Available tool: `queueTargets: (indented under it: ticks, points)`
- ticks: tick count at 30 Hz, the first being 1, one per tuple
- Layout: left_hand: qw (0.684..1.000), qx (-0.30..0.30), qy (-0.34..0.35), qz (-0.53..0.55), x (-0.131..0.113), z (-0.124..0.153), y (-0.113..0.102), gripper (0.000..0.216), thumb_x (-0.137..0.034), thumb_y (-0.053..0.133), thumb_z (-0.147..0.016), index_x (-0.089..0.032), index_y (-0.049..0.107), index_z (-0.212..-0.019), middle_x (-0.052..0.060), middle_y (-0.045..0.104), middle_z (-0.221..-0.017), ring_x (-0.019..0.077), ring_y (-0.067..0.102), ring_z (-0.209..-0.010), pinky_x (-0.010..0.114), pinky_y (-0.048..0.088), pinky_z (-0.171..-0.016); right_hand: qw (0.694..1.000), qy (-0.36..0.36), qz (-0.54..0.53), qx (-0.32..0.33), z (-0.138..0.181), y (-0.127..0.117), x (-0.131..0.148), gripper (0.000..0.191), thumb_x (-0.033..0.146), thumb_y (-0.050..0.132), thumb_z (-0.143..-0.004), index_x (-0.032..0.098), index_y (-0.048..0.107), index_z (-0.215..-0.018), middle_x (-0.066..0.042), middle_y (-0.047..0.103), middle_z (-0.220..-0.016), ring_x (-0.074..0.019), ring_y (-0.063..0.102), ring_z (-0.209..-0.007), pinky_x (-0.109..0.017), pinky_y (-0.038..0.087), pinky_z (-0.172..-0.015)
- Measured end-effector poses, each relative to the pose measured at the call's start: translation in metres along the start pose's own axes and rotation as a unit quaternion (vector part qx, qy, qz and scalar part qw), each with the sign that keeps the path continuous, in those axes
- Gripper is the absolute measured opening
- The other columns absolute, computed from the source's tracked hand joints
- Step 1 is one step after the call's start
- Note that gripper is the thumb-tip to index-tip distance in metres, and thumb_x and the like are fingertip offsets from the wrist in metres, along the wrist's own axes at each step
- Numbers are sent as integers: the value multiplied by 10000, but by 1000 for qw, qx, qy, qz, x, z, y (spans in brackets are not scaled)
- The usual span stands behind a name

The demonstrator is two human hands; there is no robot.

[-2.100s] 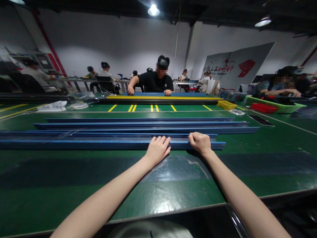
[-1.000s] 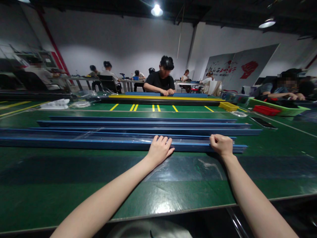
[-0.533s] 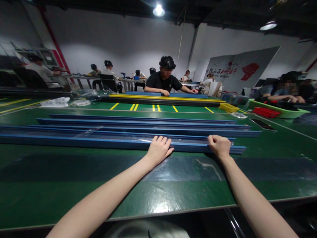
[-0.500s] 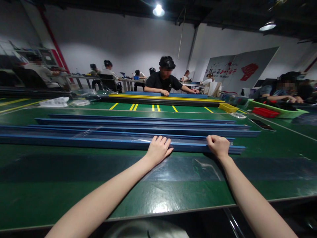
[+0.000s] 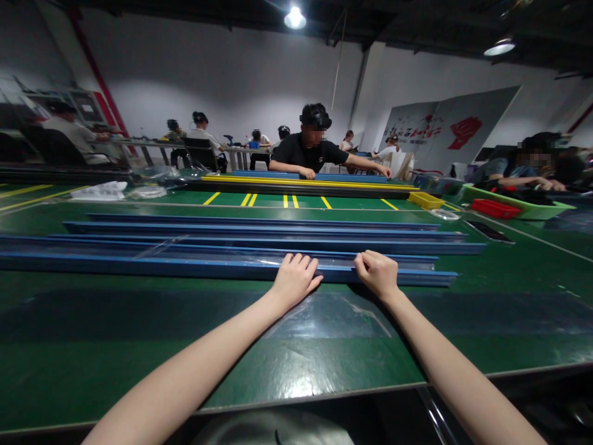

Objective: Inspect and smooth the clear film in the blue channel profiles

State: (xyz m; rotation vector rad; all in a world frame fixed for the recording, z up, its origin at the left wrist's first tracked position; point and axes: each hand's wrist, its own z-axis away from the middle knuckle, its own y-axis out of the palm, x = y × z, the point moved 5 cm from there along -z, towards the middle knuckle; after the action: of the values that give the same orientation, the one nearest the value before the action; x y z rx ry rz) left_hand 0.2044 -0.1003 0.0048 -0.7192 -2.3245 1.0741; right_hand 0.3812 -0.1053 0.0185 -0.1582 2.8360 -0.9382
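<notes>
A long blue rail (image 5: 162, 267) lies crosswise on the green table (image 5: 115, 346), nearest to me. My left hand (image 5: 294, 279) rests on its near edge, fingers together and curled over the top. My right hand (image 5: 378, 273) is closed in a fist-like grip on the same rail, a little to the right of the left hand. A clear plastic film (image 5: 333, 312) lies on the table just under and before both hands. Several more blue rails (image 5: 278, 235) lie parallel behind the near one.
Across the table a person in black (image 5: 311, 151) reaches over yellow and black rails (image 5: 301, 183). A yellow tray (image 5: 424, 198), a green tray (image 5: 519, 201) holding a red one, and a dark phone (image 5: 492, 230) sit at the right. Clear bags (image 5: 111, 191) lie far left.
My right hand slid right along the rail, which also shifted right, then came back left close to my left hand. The left hand stayed put.
</notes>
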Motion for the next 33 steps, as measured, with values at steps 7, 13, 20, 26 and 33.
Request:
queueTargets:
  ticks: [7, 13, 20, 26, 33]
  points:
    - [1000, 3, -1, 0, -1, 0, 0, 305, -395, 415, -828, -155, 521, -984, 67, 571, -842, 213, 483, -824, 341, 307, -726, 1000, -3, 11, 2, 2, 2, 2, 370, 261, 367, -810, 170, 475, -468, -3, 517, -487, -77, 438, -489, -231, 216, -494]
    - [1000, 3, 3, -3, -1, 0, 0, 303, -389, 413, -828, -150, 520, -982, 68, 572, -844, 212, 482, -816, 337, 307, -713, 1000, 6, 0, 20, 1, 7, 4, 385, 263, 359, -809, 166, 480, -456, -6, 527, -483, -75, 443, -477, -228, 203, -481]
    - [1000, 3, 2, 0, 0, 0, 1, 296, -385, 409, -831, -155, 519, -980, 67, 572, -838, 213, 482, -816, 336, 306, -713, 999, 26, 5, 44, -2, 12, 1, 391, 272, 353, -795, 165, 488, -444, -18, 540, -482, -83, 444, -458, -233, 194, -471]
    - [1000, 1, 1, 1, 0, 0, 0, 303, -388, 409, -831, -152, 514, -990, 69, 574, -841, 211, 484, -815, 337, 306, -714, 999, 21, 7, 50, -3, 12, 2, 393, 277, 347, -798, 167, 496, -451, -21, 544, -488, -84, 442, -457, -236, 190, -470]
    - [1000, 1, 4, -2, -1, -1, 1, 282, -385, 407, -834, -148, 519, -938, 56, 575, -803, 203, 493, -785, 334, 305, -698, 998, 20, 3, 56, -3, 12, 2, 390, 281, 348, -803, 167, 494, -460, -17, 549, -500, -83, 454, -471, -233, 193, -473]
